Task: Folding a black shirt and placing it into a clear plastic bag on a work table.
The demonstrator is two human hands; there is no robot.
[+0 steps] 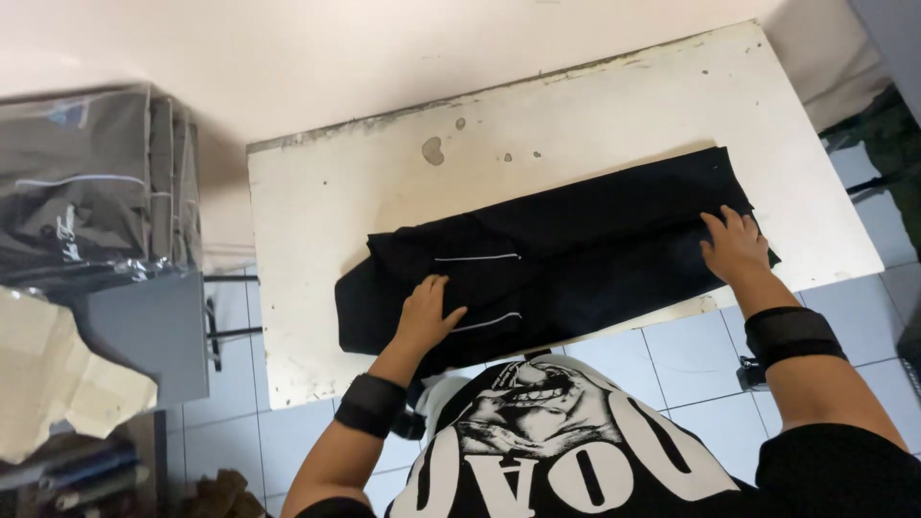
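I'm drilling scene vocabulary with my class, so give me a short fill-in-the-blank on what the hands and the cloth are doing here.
1. Both hands press flat on a folded garment whose colour is ____.
2. The garment lies on a worn ____ table.
3. The left hand rests near two thin ____ stripes.
4. The right hand wears a black band on the ____.

Missing words: black; white; white; wrist

A black garment [566, 254] — folded lengthwise into a long, flat band with two thin white lines across its left part — lies slantwise on the white table [336, 192], its right end higher. Its lower edge hangs slightly over the table's near edge — the cloth is rumpled at the left end.
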